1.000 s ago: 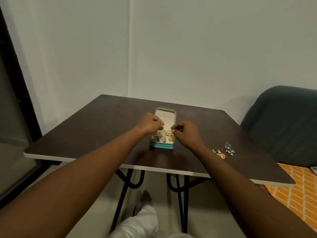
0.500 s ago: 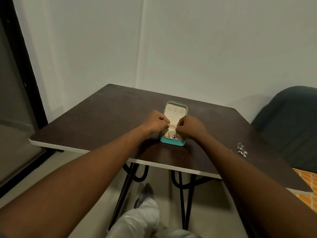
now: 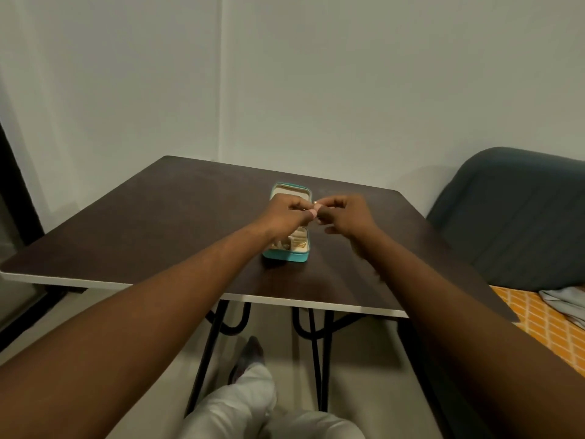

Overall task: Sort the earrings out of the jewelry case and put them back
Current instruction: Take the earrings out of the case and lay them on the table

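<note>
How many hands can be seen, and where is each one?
2. The left hand and the right hand meet at the fingertips, over the open case. No other hand shows.

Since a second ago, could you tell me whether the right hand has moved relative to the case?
Yes. The right hand has risen out of the case and now sits in front of its lid, beside the left hand.

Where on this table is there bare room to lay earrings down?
Left: bare tabletop between jewelry case and left edge. Also the far strip behind it. Crowded: over the case, where left hand and right hand pinch a tiny piece.
</note>
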`<act>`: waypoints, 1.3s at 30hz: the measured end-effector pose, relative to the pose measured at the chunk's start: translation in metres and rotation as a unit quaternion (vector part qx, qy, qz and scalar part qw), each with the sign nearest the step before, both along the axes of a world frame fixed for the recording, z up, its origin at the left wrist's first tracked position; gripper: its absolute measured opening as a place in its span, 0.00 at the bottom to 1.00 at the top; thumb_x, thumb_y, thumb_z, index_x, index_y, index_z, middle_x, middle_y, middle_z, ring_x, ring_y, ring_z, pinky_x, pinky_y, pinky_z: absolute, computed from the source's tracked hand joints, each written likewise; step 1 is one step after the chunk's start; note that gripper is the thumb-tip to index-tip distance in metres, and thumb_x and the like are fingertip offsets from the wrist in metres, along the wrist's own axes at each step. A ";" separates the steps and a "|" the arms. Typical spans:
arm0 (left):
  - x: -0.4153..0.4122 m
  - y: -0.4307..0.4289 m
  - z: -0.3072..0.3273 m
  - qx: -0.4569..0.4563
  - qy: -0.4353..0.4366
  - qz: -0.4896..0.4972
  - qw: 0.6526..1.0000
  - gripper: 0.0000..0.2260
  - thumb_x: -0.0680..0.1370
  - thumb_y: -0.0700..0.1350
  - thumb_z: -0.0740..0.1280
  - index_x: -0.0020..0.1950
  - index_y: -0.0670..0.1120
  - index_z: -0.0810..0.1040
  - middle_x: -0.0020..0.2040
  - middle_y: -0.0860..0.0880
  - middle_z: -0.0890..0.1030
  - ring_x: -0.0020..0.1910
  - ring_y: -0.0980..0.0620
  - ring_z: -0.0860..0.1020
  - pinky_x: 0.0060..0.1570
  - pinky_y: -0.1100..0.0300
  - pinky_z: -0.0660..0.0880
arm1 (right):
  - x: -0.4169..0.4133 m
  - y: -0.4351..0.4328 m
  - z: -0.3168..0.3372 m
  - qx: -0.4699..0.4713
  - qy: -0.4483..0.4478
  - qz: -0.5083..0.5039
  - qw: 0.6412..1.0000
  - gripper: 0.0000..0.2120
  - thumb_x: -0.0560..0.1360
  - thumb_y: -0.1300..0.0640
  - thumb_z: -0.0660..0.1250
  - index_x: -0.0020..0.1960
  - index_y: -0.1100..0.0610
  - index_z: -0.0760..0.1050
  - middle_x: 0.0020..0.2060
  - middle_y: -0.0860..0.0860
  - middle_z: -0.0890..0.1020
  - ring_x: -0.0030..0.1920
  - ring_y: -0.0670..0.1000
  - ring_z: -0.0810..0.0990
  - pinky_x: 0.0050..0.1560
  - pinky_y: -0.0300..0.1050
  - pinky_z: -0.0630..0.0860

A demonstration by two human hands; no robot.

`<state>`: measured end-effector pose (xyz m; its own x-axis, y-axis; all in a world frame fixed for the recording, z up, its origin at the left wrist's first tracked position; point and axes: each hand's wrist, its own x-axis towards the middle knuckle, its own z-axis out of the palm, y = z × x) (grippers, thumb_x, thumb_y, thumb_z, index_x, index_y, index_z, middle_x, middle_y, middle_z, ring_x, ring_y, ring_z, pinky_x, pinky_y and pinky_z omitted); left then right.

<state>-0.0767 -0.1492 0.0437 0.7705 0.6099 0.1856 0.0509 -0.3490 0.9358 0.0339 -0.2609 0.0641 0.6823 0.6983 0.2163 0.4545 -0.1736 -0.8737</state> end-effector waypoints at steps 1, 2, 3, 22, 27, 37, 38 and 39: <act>0.006 -0.006 0.002 0.000 -0.012 0.001 1.000 0.09 0.78 0.42 0.72 0.58 0.46 0.84 0.53 0.49 0.84 0.49 0.54 0.81 0.47 0.63 0.77 | 0.005 -0.007 0.003 0.004 0.027 -0.002 1.000 0.06 0.78 0.62 0.68 0.52 0.59 0.83 0.44 0.55 0.86 0.43 0.51 0.84 0.45 0.47 0.82; 0.013 -0.010 0.003 0.002 -0.021 0.000 1.000 0.08 0.77 0.40 0.72 0.56 0.45 0.85 0.51 0.48 0.85 0.49 0.52 0.82 0.47 0.63 0.77 | 0.010 -0.013 0.005 0.009 0.053 -0.003 0.999 0.06 0.79 0.62 0.67 0.52 0.60 0.83 0.44 0.56 0.86 0.43 0.51 0.84 0.46 0.48 0.82; 0.020 -0.015 0.004 0.007 -0.025 -0.003 1.000 0.08 0.76 0.39 0.73 0.54 0.45 0.86 0.49 0.48 0.86 0.49 0.50 0.83 0.47 0.62 0.77 | 0.017 -0.019 0.006 0.014 0.079 -0.006 0.997 0.07 0.79 0.63 0.66 0.53 0.62 0.82 0.44 0.58 0.86 0.43 0.51 0.83 0.46 0.49 0.82; 0.118 -0.070 -0.021 0.053 0.139 -0.057 0.987 0.09 0.77 0.40 0.71 0.41 0.36 0.85 0.30 0.46 0.79 0.22 0.59 0.71 0.26 0.67 0.66 | 0.116 -0.059 -0.058 -0.108 -0.012 -0.105 0.989 0.06 0.76 0.68 0.67 0.47 0.64 0.83 0.41 0.59 0.85 0.36 0.50 0.80 0.35 0.44 0.79; 0.126 -0.075 -0.023 0.027 0.137 -0.057 0.989 0.13 0.78 0.36 0.68 0.33 0.38 0.80 0.28 0.46 0.77 0.19 0.58 0.70 0.25 0.63 0.67 | 0.127 -0.053 -0.064 -0.144 -0.070 -0.116 0.980 0.05 0.74 0.66 0.69 0.43 0.61 0.85 0.39 0.56 0.86 0.35 0.50 0.81 0.32 0.44 0.76; 0.094 -0.058 -0.017 -0.007 0.106 -0.020 0.994 0.06 0.75 0.36 0.70 0.48 0.34 0.85 0.46 0.36 0.85 0.40 0.48 0.80 0.34 0.60 0.72 | 0.118 -0.042 -0.057 -0.120 -0.161 -0.143 0.969 0.09 0.78 0.63 0.65 0.51 0.62 0.84 0.49 0.55 0.86 0.42 0.48 0.81 0.45 0.41 0.75; 0.089 -0.054 -0.013 -0.004 0.102 -0.018 0.995 0.06 0.76 0.36 0.70 0.48 0.36 0.85 0.47 0.37 0.85 0.41 0.48 0.80 0.36 0.59 0.73 | 0.112 -0.040 -0.053 -0.106 -0.172 -0.139 0.969 0.09 0.78 0.63 0.65 0.52 0.62 0.84 0.50 0.54 0.86 0.44 0.49 0.81 0.45 0.41 0.76; 0.082 -0.051 -0.008 0.001 0.100 -0.015 0.995 0.06 0.76 0.37 0.69 0.49 0.36 0.85 0.48 0.37 0.85 0.42 0.48 0.81 0.38 0.58 0.75 | 0.105 -0.038 -0.049 -0.092 -0.175 -0.130 0.972 0.09 0.78 0.63 0.65 0.53 0.61 0.84 0.49 0.54 0.85 0.42 0.50 0.82 0.42 0.40 0.76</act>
